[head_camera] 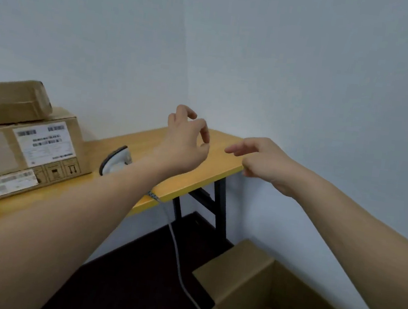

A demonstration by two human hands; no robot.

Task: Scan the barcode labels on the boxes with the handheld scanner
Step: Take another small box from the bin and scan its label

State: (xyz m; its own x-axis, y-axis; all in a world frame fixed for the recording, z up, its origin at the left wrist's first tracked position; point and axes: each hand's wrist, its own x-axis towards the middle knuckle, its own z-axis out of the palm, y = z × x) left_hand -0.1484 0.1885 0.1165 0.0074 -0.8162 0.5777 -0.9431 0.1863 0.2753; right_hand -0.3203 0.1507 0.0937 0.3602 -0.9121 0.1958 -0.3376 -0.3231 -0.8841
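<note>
A brown cardboard box [25, 155] with white barcode labels stands at the left of the yellow table [200, 177]. A smaller brown package [11, 102] lies on top of it. The handheld scanner [116, 160], white and black, lies on the table just right of the box, partly behind my left forearm. My left hand [186, 142] hovers above the table's far end with loosely curled fingers and holds nothing. My right hand [263, 161] is raised beside the table's right corner, fingers relaxed and pointing left, also holding nothing.
A grey cable [179, 261] hangs from the table edge down to the dark floor. An open cardboard carton [241, 279] stands on the floor at the lower right, against the pale wall. Black table legs [219, 207] show under the table's end.
</note>
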